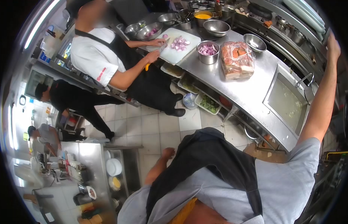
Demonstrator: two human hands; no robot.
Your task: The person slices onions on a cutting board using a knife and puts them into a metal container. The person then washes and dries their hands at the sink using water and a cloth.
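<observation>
Partly lost against the dark rim of the lens, the right hand [333, 46] reaches up at the far right, near a pale bundle [305, 15] on the upper shelf, which the frame edge cuts off. Its fingertips are hard to make out, so I cannot tell whether they pinch something or merely touch. The left hand [168, 153] hangs low beside the black apron [207, 147]; its fingers look loosely curled, but the palm is turned from view and I cannot tell how tightly they close. The right forearm covers part of the far side of the sink [273, 86]. On the counter [252, 93], clear wrapping with glare blurs the meat [237, 65], just beside a pot [208, 56] of chopped onion. Across the counter, a co-worker's fingers partly hide a knife [164, 46] over the cutting board [172, 56].
</observation>
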